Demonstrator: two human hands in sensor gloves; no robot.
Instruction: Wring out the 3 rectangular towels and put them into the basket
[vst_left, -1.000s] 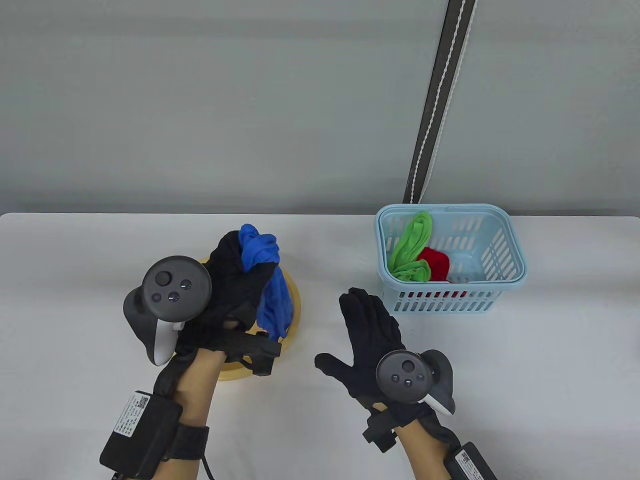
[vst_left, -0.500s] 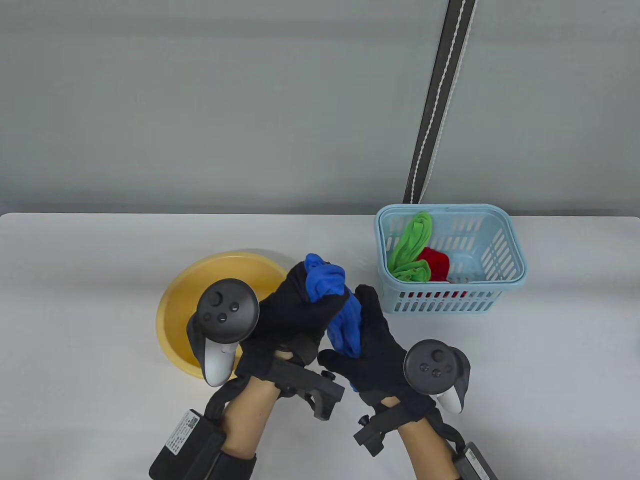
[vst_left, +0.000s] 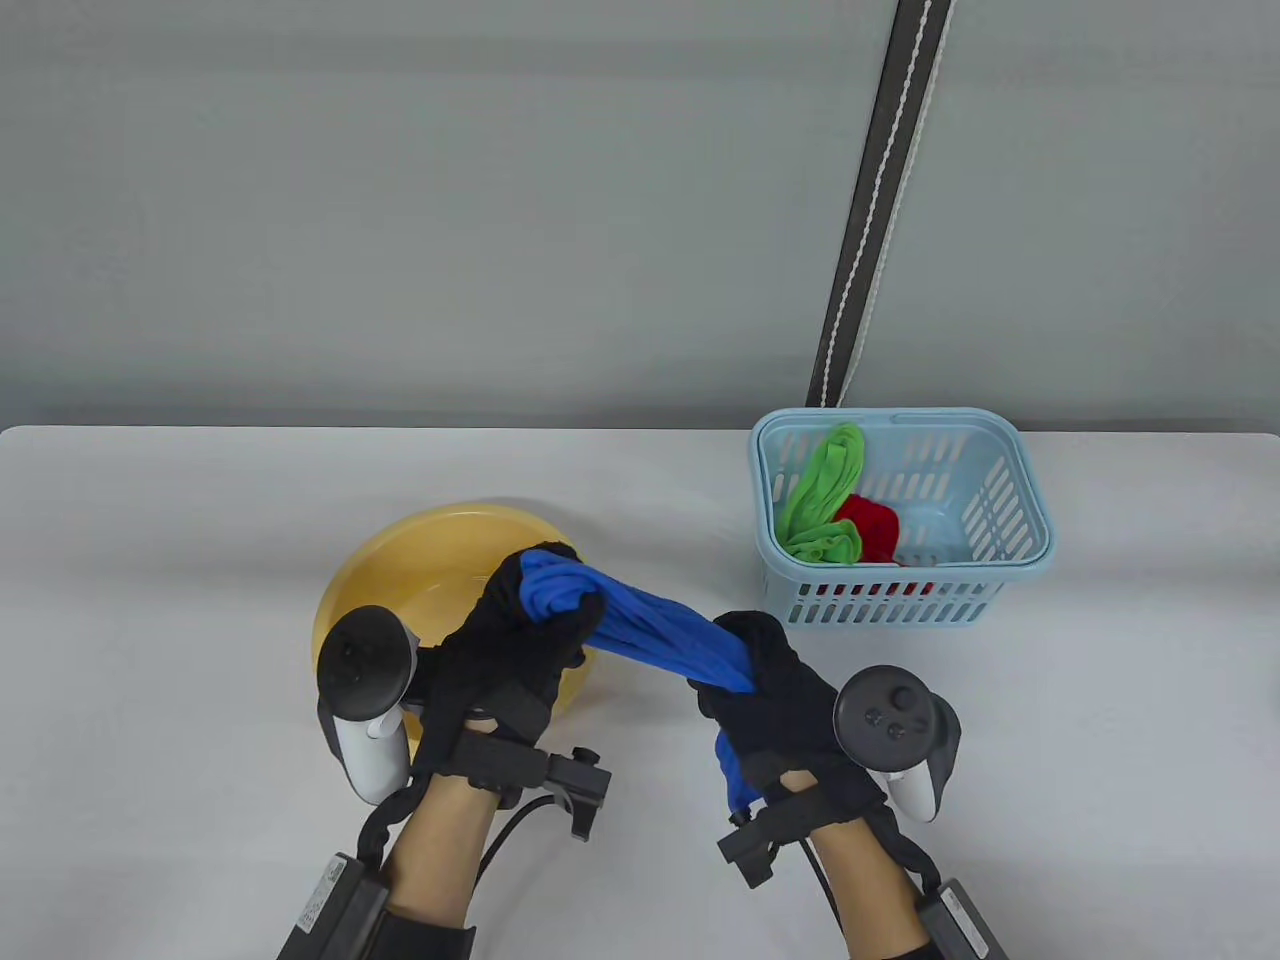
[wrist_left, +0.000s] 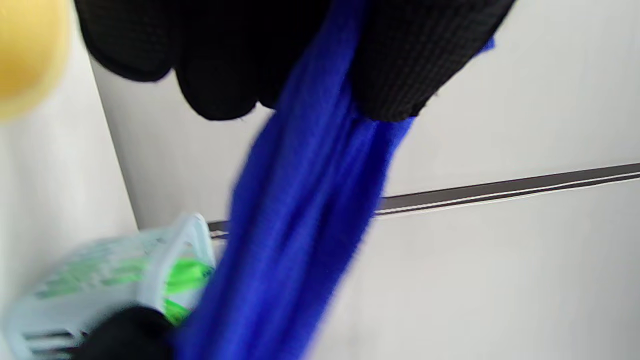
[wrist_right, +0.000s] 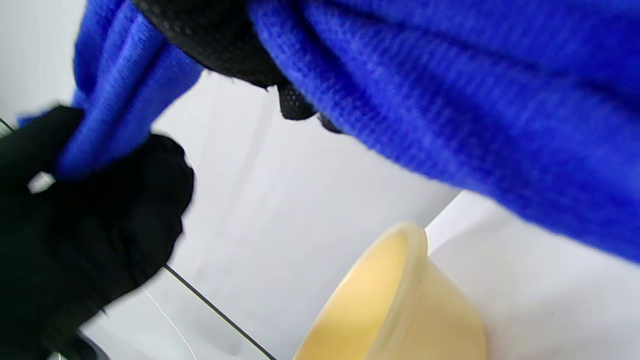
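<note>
A blue towel (vst_left: 655, 630) is stretched between both hands above the table, just right of the yellow basin (vst_left: 400, 570). My left hand (vst_left: 535, 625) grips its left end over the basin's rim; my right hand (vst_left: 760, 670) grips the other end, with a short tail hanging below the palm. The left wrist view shows the blue towel (wrist_left: 300, 210) running out from between the gloved fingers (wrist_left: 405, 65). In the right wrist view the blue towel (wrist_right: 450, 125) fills the top, with the basin (wrist_right: 400, 300) underneath. The light blue basket (vst_left: 1000, 560) at the right holds a green towel (vst_left: 825, 490) and a red towel (vst_left: 870, 530).
A dark strap with white stitching (vst_left: 880, 200) hangs down the grey wall behind the basket. The white table (vst_left: 1100, 750) extends to the right of my right hand and to the left of the basin.
My left hand carried the blue towel from over the basin toward the right. My right hand rose, took hold of the hanging end, and the two hands pulled the towel out lengthwise.
</note>
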